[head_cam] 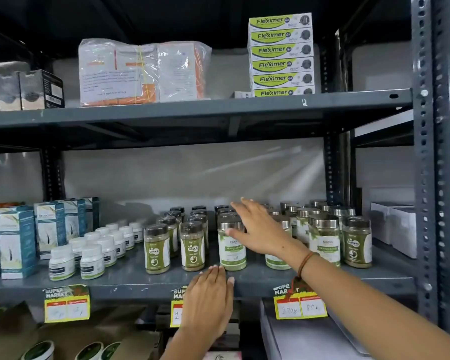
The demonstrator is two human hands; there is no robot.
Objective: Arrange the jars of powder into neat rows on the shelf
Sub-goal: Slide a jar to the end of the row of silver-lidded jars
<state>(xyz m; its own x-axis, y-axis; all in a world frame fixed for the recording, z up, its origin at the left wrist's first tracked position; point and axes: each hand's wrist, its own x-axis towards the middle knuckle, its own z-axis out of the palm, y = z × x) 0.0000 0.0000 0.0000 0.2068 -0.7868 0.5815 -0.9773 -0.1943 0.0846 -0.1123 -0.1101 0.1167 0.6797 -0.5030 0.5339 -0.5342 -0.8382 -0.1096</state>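
Observation:
Jars of green powder stand in rows on the middle grey shelf (130, 279). Two dark-lidded Gaska jars (157, 249) (192, 246) head rows on the left. A silver-lidded Moringa jar (231, 245) stands in front at the centre, with more silver-lidded jars (324, 240) to the right. My right hand (260, 229) reaches in flat with its fingers spread, beside the Moringa jar's lid and over the jars behind it; it grips nothing. My left hand (208, 302) rests flat on the shelf's front edge, just in front of the Moringa jar.
Small white bottles (91, 261) and teal boxes (17, 242) fill the shelf's left part. White boxes (392, 227) stand at the far right. Fleximer boxes (281, 55) and wrapped packs (140, 71) sit on the upper shelf. Yellow price tags (66, 305) hang from the edge. A steel upright (431, 178) bounds the right.

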